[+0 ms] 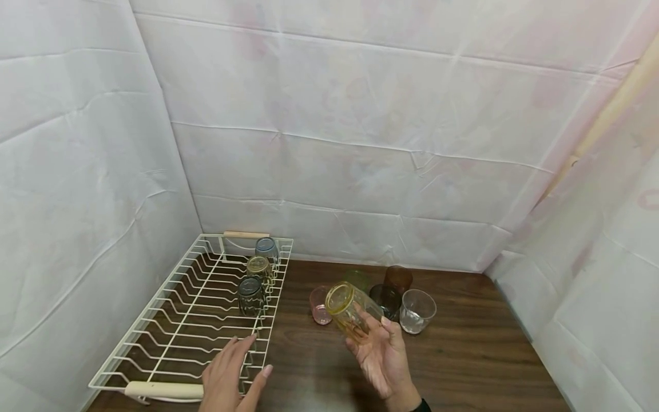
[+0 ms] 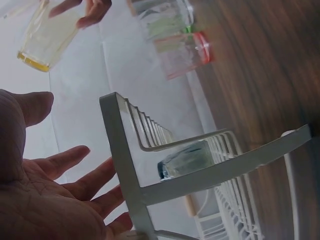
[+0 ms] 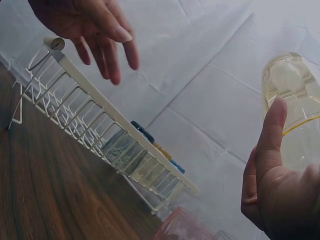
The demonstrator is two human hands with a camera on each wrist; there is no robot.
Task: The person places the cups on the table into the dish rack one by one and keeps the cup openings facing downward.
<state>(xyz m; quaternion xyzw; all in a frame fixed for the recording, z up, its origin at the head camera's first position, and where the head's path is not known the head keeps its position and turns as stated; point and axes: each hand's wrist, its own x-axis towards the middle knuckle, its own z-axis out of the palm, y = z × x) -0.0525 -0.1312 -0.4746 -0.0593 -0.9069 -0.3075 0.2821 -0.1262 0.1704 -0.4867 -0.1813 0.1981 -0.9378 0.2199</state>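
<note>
White cloth walls [image 1: 334, 143] around, brown wood-grain table [image 1: 463, 355] underneath. Right hand [image 1: 381, 349] has its fingers wrapped round a yellow glass [image 1: 350, 303], raised above the table and tilted; can't tell which end is the mouth. Left hand [image 1: 226, 372] holds nothing: fingers spread, over the near right corner of the wire rack [image 1: 182, 320]. Contact with the wire unclear. Hands well apart.

Step, my read: loading glasses from table to rack, this one mid-transfer. Next move calls for bringing it left, squaring it up and setting it in the row along the rack's right side, probably just nearer than the last one there. Left hand looks free to guide it or steady the rack.

Count: 9 glasses. 1 held. 3 in the rack, far to near: blue glass [image 1: 266, 249], amber glass [image 1: 259, 268], grey glass [image 1: 251, 294]. 5 clustered on the table right of the rack: pink glass [image 1: 321, 306], green glass [image 1: 356, 280] (partly hidden), brown glass [image 1: 398, 278], black glass [image 1: 386, 297], clear glass [image 1: 418, 312]. 1 rack.
</note>
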